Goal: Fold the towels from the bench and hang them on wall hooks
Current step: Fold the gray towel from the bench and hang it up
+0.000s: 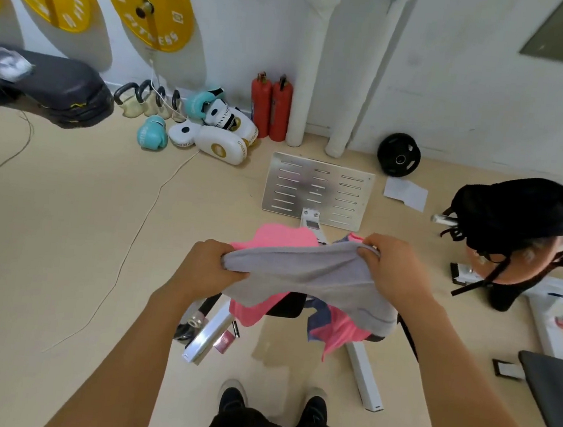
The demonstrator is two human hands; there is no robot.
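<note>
Both hands (left, right) grip a sagging grey towel.

Round yellow weight plate on the wall reads "FITNESS" in white; other lettering is too blurred.

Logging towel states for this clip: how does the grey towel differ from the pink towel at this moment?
The grey towel is gripped at its top edge by the left hand and right hand and held up; the pink towel lies untouched on the bench. The grey towel is stretched fairly flat between the hands, while the pink towel drapes loosely, partly hidden behind the grey one. Both are soft cloth, neither yet hung.
</note>
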